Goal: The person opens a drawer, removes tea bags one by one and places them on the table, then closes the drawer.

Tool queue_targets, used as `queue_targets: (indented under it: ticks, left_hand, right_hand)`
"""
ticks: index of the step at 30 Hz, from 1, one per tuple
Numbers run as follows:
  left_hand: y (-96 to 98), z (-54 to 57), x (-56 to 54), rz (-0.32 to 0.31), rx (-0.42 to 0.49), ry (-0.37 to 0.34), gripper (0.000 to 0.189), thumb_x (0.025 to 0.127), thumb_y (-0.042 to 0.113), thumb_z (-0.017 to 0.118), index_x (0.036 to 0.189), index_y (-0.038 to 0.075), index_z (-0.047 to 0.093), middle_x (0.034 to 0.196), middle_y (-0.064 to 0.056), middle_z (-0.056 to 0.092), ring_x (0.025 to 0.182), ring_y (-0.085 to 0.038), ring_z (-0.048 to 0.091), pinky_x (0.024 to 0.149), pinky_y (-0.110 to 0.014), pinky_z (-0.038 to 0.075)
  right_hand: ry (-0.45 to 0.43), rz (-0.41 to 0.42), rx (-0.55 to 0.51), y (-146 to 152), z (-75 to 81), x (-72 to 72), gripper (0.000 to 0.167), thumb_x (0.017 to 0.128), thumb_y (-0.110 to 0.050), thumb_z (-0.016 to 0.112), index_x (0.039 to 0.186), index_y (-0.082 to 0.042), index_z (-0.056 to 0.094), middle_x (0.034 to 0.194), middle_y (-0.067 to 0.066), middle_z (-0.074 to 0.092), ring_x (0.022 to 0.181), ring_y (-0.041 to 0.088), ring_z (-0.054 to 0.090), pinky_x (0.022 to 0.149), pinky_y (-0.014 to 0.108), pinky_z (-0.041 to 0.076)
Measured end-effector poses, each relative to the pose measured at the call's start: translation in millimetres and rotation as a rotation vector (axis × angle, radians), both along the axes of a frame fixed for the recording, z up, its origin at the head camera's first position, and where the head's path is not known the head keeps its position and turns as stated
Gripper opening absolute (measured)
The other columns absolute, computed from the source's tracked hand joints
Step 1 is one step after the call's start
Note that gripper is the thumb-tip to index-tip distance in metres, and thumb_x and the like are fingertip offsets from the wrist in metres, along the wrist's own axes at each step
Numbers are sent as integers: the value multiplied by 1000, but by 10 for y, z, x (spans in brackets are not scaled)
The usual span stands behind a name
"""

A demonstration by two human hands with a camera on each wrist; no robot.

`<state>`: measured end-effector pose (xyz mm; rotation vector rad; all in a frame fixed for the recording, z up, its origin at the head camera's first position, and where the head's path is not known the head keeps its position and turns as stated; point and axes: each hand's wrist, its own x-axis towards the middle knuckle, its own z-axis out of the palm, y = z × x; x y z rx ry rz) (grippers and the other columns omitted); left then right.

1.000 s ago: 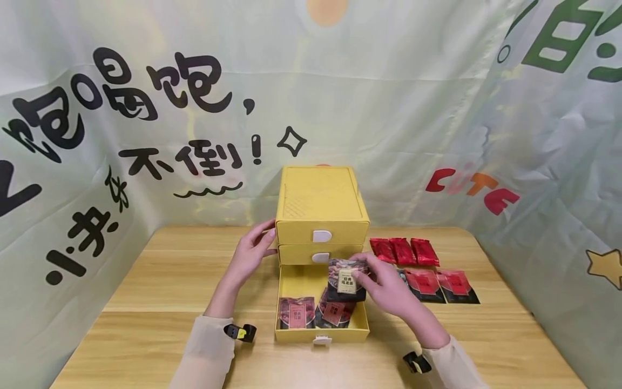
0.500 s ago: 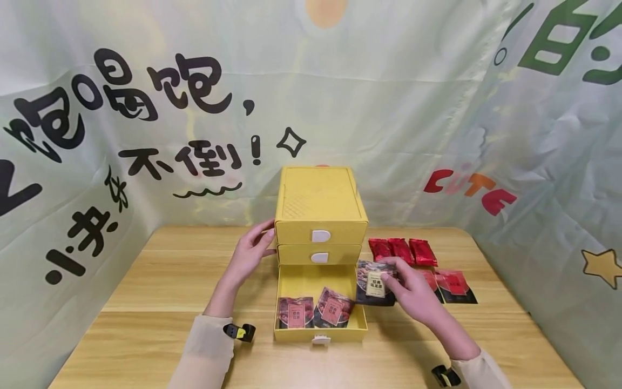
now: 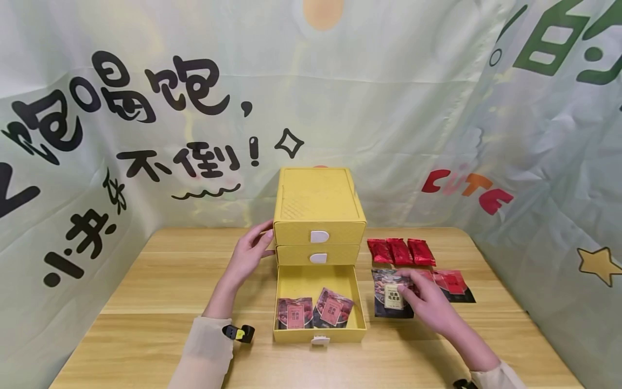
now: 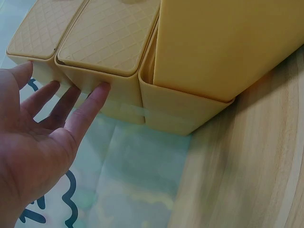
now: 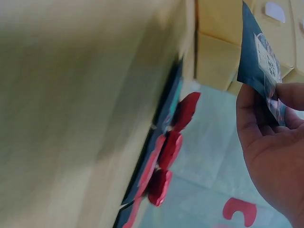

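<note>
My right hand point(image 3: 427, 300) pinches a black tea sachet point(image 3: 392, 297) with a cream label, thumb on its front. In the right wrist view the sachet point(image 5: 256, 61) is raised above the table, gripped by one edge. My left hand point(image 3: 247, 255) is at the left side of the yellow drawer box point(image 3: 316, 197). Its extended fingers point(image 4: 88, 111) touch the side wall in the left wrist view. The bottom drawer point(image 3: 318, 336) is pulled out. Two sachets with pink labels lie inside, one straight point(image 3: 295, 313) and one tilted point(image 3: 333, 308).
Right of the box, a row of shiny red packets point(image 3: 399, 252) lies on the wooden table point(image 3: 160, 302). In front of them is a row of dark sachets with red labels point(image 3: 455, 284), partly hidden by my right hand. Printed cloth point(image 3: 364, 108) hangs behind.
My right hand has carried the cream-labelled sachet out from over the drawer, rightward, to beside the box. The tilted pink-labelled sachet is now uncovered. My left hand has stayed at the box.
</note>
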<state>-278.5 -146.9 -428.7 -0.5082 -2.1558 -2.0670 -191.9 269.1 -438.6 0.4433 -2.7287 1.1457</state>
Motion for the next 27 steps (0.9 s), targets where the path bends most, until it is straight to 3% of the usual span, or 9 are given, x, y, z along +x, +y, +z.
queue_targets:
  ticks: [7,13,19,27]
  left_hand:
    - [0,18,12,-7,16,-9,47,110,19,55,153,1,49,153,-22,46,134,-41,53,91,-39,64]
    - [0,18,16,0,8,-16,47,110,18,55,153,2,49,153,-22,46,133,-42,53,91,-39,64]
    - [3,12,10,-2,7,-12,47,110,20,54,153,1,49,153,-22,46,133,-41,53,92,-39,64]
    - [0,4,8,-6,17,-15,47,110,19,55,154,1,48,153,-22,46,133,-41,53,92,-40,64]
  right_hand:
    - [-80,-20,96,108,-101,41,25,103,-8,65,128,-3,63,107,8,68,88,17,58,70,29,51]
    - [-183,20,103,173,-181,43,25,102,-2,62,126,-4,63,106,6,67,89,15,60,69,27,54]
    - [-186,30,99,204,-239,55,26,100,1,62,126,-3,63,104,5,65,82,13,55,65,25,49]
    - [-192,42,121,214,-309,60,24,97,-2,70,121,-2,66,91,-1,64,79,9,58,61,25,53]
